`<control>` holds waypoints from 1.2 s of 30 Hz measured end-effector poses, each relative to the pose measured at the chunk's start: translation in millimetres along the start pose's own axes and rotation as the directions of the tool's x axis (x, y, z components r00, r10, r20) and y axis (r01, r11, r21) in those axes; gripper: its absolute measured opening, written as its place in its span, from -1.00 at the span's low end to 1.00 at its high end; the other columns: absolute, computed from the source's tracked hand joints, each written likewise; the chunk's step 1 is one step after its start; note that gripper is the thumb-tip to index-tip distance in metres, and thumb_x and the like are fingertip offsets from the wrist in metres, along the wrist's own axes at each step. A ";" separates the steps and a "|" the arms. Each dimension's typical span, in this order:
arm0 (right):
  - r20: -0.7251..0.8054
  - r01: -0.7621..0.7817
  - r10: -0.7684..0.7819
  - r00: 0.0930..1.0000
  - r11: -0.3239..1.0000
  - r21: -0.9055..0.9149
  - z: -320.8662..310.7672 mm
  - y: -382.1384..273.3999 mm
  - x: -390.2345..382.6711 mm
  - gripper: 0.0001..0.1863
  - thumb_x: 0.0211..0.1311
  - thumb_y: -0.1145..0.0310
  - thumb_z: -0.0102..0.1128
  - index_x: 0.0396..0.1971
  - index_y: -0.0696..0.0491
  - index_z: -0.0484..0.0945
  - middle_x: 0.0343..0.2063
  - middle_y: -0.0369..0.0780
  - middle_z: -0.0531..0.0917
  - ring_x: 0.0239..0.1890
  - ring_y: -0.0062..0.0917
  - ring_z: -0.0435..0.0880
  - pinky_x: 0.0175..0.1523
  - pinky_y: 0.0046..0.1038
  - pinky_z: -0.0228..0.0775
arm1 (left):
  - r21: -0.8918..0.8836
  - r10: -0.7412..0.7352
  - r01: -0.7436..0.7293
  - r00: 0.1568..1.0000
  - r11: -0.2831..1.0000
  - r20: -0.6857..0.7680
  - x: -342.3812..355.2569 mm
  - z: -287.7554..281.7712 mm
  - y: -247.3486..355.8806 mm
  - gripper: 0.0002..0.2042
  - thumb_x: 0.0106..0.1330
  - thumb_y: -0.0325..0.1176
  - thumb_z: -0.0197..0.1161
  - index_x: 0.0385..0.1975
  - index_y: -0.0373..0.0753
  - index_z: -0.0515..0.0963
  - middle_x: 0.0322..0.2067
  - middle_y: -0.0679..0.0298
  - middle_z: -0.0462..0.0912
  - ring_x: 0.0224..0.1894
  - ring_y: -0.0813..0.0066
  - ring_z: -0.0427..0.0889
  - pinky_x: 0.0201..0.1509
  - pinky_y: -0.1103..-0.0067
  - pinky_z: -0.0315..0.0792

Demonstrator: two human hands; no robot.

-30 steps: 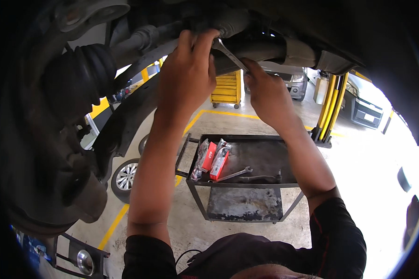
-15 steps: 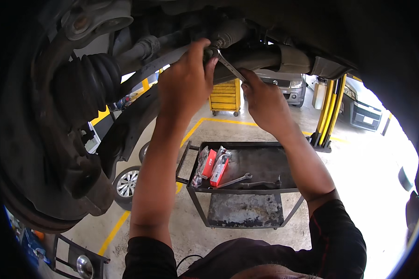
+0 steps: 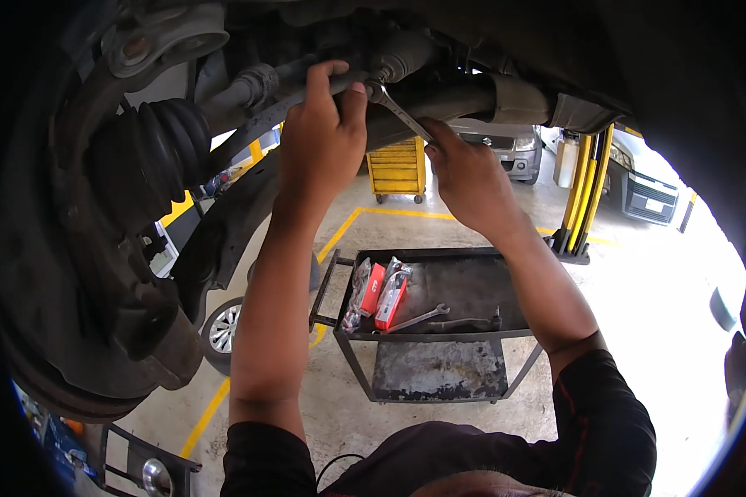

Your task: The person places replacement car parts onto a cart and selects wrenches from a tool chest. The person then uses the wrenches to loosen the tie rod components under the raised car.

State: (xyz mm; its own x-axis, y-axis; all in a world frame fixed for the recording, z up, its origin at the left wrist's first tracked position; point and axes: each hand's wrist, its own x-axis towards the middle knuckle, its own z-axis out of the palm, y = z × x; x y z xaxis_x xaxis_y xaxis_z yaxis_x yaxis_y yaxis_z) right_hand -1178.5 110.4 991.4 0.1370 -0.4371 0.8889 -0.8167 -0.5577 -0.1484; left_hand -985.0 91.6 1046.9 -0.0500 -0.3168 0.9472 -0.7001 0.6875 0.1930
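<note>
My right hand [image 3: 475, 178] is closed round the lower end of a silver wrench [image 3: 402, 109]. The wrench's head meets a steering rod joint [image 3: 378, 89] just below a ribbed rubber boot [image 3: 406, 56]. Left of the wrench head, my left hand [image 3: 322, 145] is raised at the rod. Its index finger and thumb stand apart, with part of the rod showing between them; the other fingers are hidden behind the hand. A large black ribbed boot [image 3: 153, 149] and suspension arms fill the space at the left.
Below my arms stands a black cart [image 3: 472, 290] bearing red boxes [image 3: 389, 300], a second wrench [image 3: 420, 318] and a dark rod-like part [image 3: 464, 323]. A yellow tool cabinet [image 3: 396, 168], a yellow lift post [image 3: 584, 190], parked vehicles and a wheel [image 3: 221, 331] stand around.
My left hand has slid left off the wrench head, and its index finger and thumb have spread apart. My right hand keeps the wrench at nearly the same angle.
</note>
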 end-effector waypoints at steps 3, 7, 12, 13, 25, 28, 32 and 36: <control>-0.007 0.001 -0.001 1.000 1.000 -0.008 -0.4 -3.2 -0.5 -0.63 0.44 0.40 0.06 0.21 -0.03 0.45 -0.43 0.07 0.70 -0.32 0.05 0.72 -0.21 0.01 0.55 | -0.053 0.022 -0.027 0.996 0.998 -0.089 -1.8 8.5 -6.4 -0.55 0.36 -0.20 0.35 0.18 -0.16 0.43 -0.29 0.00 0.72 -0.29 -0.07 0.72 -0.20 0.27 0.55; -0.004 -0.008 0.008 1.000 1.000 0.024 0.2 -1.7 -1.8 -0.63 0.44 0.40 0.06 0.21 -0.03 0.45 -0.43 0.07 0.70 -0.32 0.05 0.72 -0.20 0.02 0.55 | 0.099 0.370 -0.357 0.904 0.929 -0.213 -5.2 11.4 -11.5 -0.54 0.38 -0.15 0.34 0.17 -0.22 0.42 -0.40 0.04 0.70 -0.32 0.05 0.74 -0.23 0.35 0.53; -0.016 0.006 -0.006 1.000 1.000 0.004 -1.3 -1.7 -2.6 -0.62 0.43 0.41 0.07 0.21 -0.02 0.44 -0.40 0.09 0.70 -0.30 0.08 0.71 -0.21 0.02 0.55 | -0.064 -0.036 0.031 0.996 0.997 -0.079 -3.9 9.5 -0.4 -0.52 0.36 -0.20 0.36 0.17 -0.26 0.42 -0.34 0.10 0.68 -0.32 0.16 0.72 -0.21 0.41 0.54; -0.007 -0.010 0.010 1.000 1.000 0.026 -2.5 -3.6 -2.9 -0.62 0.42 0.42 0.07 0.21 -0.01 0.44 -0.40 0.10 0.69 -0.29 0.09 0.70 -0.20 0.03 0.54 | -0.032 0.122 -0.129 0.979 0.991 -0.164 -6.0 12.1 -1.9 -0.55 0.37 -0.21 0.34 0.16 -0.26 0.42 -0.38 0.09 0.69 -0.37 0.14 0.71 -0.25 0.40 0.54; -0.001 -0.011 0.011 1.000 0.997 0.078 0.7 -3.9 -0.5 -0.63 0.41 0.43 0.08 0.19 -0.02 0.45 -0.39 0.11 0.69 -0.25 0.12 0.70 -0.19 0.06 0.54 | 0.234 0.432 -0.372 0.843 0.898 -0.320 -1.4 10.2 -14.5 -0.53 0.40 -0.16 0.31 0.18 -0.28 0.41 -0.48 0.03 0.67 -0.48 0.03 0.70 -0.31 0.33 0.56; 0.013 -0.034 0.033 0.999 0.996 0.079 0.6 -5.8 -0.5 -0.63 0.42 0.42 0.07 0.20 -0.03 0.45 -0.38 0.11 0.69 -0.26 0.12 0.70 -0.19 0.06 0.54 | 0.194 0.480 -0.442 0.836 0.876 -0.265 1.0 10.2 -18.2 -0.50 0.38 -0.14 0.33 0.19 -0.29 0.42 -0.45 0.02 0.68 -0.46 0.10 0.71 -0.30 0.34 0.56; -0.013 -0.045 0.046 0.999 0.997 0.056 5.2 -0.4 -1.7 -0.63 0.42 0.41 0.07 0.20 -0.05 0.46 -0.39 0.10 0.69 -0.27 0.10 0.70 -0.20 0.04 0.54 | 0.098 0.189 -0.173 0.964 0.980 -0.185 -7.3 9.0 -6.2 -0.52 0.37 -0.17 0.34 0.18 -0.30 0.44 -0.41 0.01 0.67 -0.44 0.10 0.71 -0.31 0.34 0.55; -0.056 0.002 0.002 0.998 0.997 0.082 7.3 -3.2 -2.5 -0.65 0.44 0.43 0.09 0.18 0.06 0.49 -0.50 0.11 0.64 -0.35 0.11 0.66 -0.27 0.04 0.40 | 0.313 0.579 -0.494 0.754 0.811 -0.309 4.3 6.4 -14.8 -0.54 0.40 -0.17 0.31 0.19 -0.25 0.43 -0.60 0.07 0.61 -0.51 0.06 0.69 -0.36 0.33 0.52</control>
State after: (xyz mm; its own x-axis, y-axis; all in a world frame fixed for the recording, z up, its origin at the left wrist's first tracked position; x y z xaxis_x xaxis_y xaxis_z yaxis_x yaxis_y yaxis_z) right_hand -1172.1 108.1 986.5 0.1033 -0.3982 0.9115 -0.7674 -0.6149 -0.1817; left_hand -979.4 75.9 1046.5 -0.2231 0.3614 0.9053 -0.7660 0.5094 -0.3921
